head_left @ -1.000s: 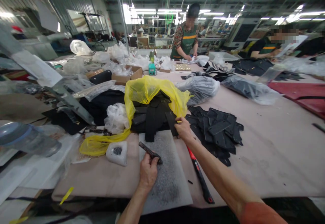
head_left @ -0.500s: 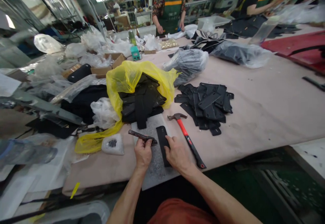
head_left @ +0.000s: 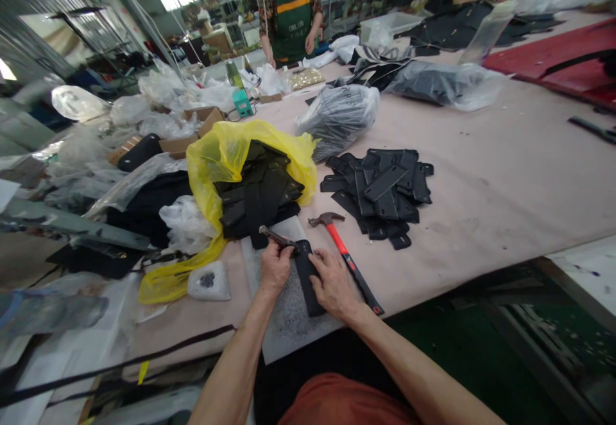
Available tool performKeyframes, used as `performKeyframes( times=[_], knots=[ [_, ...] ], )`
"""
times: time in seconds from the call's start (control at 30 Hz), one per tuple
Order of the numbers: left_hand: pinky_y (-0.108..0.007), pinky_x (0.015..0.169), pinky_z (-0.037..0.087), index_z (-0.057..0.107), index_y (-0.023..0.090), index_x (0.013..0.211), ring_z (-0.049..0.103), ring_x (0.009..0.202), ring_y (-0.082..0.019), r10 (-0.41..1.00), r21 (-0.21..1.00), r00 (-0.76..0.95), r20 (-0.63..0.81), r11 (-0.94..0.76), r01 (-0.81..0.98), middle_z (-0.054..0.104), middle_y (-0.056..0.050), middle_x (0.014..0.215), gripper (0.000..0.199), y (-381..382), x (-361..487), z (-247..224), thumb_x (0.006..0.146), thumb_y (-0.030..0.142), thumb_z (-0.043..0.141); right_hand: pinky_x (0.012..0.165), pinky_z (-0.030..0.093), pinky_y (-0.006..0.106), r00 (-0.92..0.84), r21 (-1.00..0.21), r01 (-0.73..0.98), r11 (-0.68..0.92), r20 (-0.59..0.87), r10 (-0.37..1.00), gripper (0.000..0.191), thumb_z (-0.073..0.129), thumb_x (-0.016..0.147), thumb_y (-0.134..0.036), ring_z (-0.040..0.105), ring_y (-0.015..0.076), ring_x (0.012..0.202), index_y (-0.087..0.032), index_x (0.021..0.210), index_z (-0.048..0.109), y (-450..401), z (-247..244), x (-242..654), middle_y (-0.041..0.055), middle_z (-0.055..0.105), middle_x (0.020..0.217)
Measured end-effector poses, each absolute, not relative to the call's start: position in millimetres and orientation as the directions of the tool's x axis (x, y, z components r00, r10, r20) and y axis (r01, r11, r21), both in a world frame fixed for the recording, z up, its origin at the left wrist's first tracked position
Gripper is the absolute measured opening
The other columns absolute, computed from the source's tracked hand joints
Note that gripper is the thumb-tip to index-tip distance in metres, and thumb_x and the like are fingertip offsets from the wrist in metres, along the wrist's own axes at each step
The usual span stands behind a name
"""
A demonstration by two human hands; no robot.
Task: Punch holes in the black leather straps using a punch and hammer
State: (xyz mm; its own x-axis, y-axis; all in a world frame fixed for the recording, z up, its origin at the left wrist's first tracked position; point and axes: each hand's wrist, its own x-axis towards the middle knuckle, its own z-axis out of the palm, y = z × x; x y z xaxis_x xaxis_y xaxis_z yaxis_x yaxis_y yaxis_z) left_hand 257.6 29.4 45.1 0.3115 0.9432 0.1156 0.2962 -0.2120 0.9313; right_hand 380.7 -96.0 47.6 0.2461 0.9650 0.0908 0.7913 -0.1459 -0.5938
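Observation:
My left hand (head_left: 276,268) is closed around a dark, slim metal tool (head_left: 275,237), whose lower end is at the upper left edge of a black strip (head_left: 306,284). Whether the tool touches the strip I cannot tell. The strip lies lengthwise on a speckled pale board (head_left: 283,329). With fingers bent over the strip's right edge, my right hand (head_left: 333,284) holds it against the board. Just right of that hand, a claw hammer (head_left: 342,245) with a red and black handle lies on the table, partly beside my wrist.
Black strips are heaped in a pile (head_left: 385,187) beyond the hammer. More fill an open yellow bag (head_left: 205,174). A small clear bag (head_left: 209,280) sits left of the board. Wrapped bundles (head_left: 339,117) lie farther back, where a person (head_left: 291,20) stands across the table.
My left hand has brought the metal tool rightward to the top of the black strip. My right hand stays on the strip. The whole view has shifted slightly.

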Motion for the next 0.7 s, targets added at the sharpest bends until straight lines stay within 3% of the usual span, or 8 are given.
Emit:
performKeyframes(
  times=[0.23, 0.4, 0.7],
  knots=[
    [-0.032, 0.081, 0.054, 0.065, 0.018, 0.092, 0.067, 0.082, -0.019, 0.931, 0.929, 0.343, 0.123, -0.229, 0.289, 0.07, -0.004, 0.087, 0.015, 31, 264, 38, 0.08, 0.025, 0.058, 0.11, 0.026, 0.05, 0.131, -0.603, 0.797, -0.043, 0.104, 0.986, 0.054, 0.051, 0.084, -0.025, 0.037, 0.0278, 0.133, -0.018, 0.138, 0.047, -96, 39, 390, 0.0123, 0.04, 0.147],
    [-0.033, 0.083, 0.053, 0.064, 0.017, 0.093, 0.068, 0.084, -0.018, 0.95, 0.947, 0.288, 0.119, -0.196, 0.256, 0.071, -0.004, 0.089, 0.017, 29, 265, 31, 0.08, 0.027, 0.059, 0.115, 0.017, 0.054, 0.127, -0.605, 0.795, -0.036, 0.108, 0.986, 0.061, 0.045, 0.087, -0.023, 0.022, 0.0264, 0.143, -0.012, 0.146, 0.032, -95, 29, 385, 0.0158, 0.031, 0.153],
    [-0.031, 0.081, 0.053, 0.064, 0.016, 0.092, 0.067, 0.083, -0.018, 0.957, 0.949, 0.268, 0.108, -0.179, 0.258, 0.071, -0.005, 0.089, 0.017, 34, 250, 30, 0.08, 0.029, 0.061, 0.116, 0.02, 0.053, 0.166, -0.632, 0.773, -0.062, 0.107, 0.98, 0.067, 0.042, 0.086, -0.02, 0.012, 0.026, 0.146, -0.001, 0.148, 0.022, -96, 17, 352, 0.0212, 0.023, 0.154]
  ],
)
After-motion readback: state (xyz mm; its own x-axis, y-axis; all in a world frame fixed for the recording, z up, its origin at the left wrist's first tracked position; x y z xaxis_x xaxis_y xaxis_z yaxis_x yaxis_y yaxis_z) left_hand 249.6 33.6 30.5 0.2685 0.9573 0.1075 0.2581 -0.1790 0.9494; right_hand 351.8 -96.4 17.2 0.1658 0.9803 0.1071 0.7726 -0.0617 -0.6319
